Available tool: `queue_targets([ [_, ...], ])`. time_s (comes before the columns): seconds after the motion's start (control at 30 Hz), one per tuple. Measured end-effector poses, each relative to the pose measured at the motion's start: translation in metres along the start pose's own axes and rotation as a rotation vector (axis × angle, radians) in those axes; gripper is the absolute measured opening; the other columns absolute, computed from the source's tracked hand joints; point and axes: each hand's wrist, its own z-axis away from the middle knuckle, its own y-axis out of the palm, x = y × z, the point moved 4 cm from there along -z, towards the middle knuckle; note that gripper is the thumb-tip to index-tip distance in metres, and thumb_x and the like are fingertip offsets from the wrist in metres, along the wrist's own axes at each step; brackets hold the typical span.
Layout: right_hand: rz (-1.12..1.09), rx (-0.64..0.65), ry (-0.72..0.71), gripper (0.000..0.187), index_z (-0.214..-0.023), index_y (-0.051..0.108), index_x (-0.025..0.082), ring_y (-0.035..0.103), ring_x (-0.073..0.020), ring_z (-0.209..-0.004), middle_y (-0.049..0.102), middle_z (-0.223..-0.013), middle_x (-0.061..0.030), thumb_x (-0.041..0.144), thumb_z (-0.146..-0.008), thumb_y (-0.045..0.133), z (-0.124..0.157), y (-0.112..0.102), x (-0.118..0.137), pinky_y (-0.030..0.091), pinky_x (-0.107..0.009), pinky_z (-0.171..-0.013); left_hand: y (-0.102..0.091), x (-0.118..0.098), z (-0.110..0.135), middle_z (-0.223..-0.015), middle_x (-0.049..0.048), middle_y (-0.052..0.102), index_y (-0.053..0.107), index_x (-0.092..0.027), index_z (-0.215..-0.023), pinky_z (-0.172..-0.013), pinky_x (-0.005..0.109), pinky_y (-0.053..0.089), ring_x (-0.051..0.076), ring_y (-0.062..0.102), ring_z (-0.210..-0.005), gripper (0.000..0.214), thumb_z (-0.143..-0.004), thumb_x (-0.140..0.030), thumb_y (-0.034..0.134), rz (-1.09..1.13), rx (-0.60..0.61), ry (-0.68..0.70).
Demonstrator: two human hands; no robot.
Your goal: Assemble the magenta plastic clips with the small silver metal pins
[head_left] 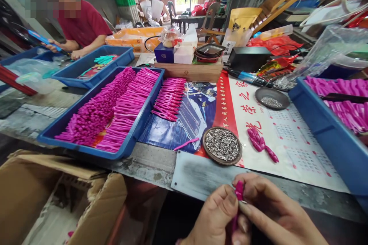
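A magenta plastic piece (239, 190) is held upright between my two hands, near the table's front edge. My left hand (214, 214) is closed around its lower part, thumb pressed on the side. The fingers of my right hand (273, 208) pinch its upper end, and a small silvery spot shows by the right thumb; I cannot tell whether it is a metal pin. Just beyond my hands stands a round dish (223, 146) full of small metal pins. Some short magenta pieces (255, 139) lie to its right, and one thin magenta strip (186, 144) to its left.
A blue tray (126, 149) of magenta pieces stands left, with a row of magenta pieces (169, 99) beside it. Another blue tray (319, 130) is at right. A grey plate (198, 176) lies in front; a cardboard box (109, 206) sits below. A person (86, 23) works far left.
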Motion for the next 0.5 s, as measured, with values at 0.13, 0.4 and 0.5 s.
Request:
queue_targets([
  [0.13,0.04,-0.004,-0.065,0.013,-0.081,0.063,0.025,0.068,-0.0184,-0.085,0.066,-0.09,-0.002,0.033,-0.092,0.064,-0.003,0.0,0.007,0.056,-0.018,-0.074,-0.001,-0.001,-0.001,-0.056,-0.0066,0.051,0.052,-0.02,-0.085,-0.032,0.015,0.03,0.003,0.033,-0.031,0.032,-0.085,-0.05,0.063,0.018,0.015,-0.004],
  [0.4,0.202,-0.131,-0.271,0.012,-0.097,0.069,0.03,0.069,-0.0191,-0.095,0.065,-0.108,-0.0044,0.021,-0.093,0.063,0.003,-0.002,-0.008,0.057,-0.019,-0.079,-0.003,-0.002,-0.005,-0.058,-0.0059,0.053,0.052,-0.02,-0.081,-0.033,0.015,0.026,0.003,0.036,-0.033,0.029,-0.085,-0.047,0.064,0.093,-0.033,-0.048],
  [0.5,0.284,-0.193,-0.314,0.019,-0.102,0.07,0.03,0.069,-0.0207,-0.096,0.062,-0.113,-0.0071,0.016,-0.091,0.063,0.011,-0.002,-0.019,0.058,-0.021,-0.077,-0.002,-0.002,-0.007,-0.057,-0.0059,0.052,0.051,-0.02,-0.079,-0.033,0.015,0.027,0.003,0.037,-0.033,0.029,-0.086,-0.046,0.064,0.091,-0.032,-0.041],
])
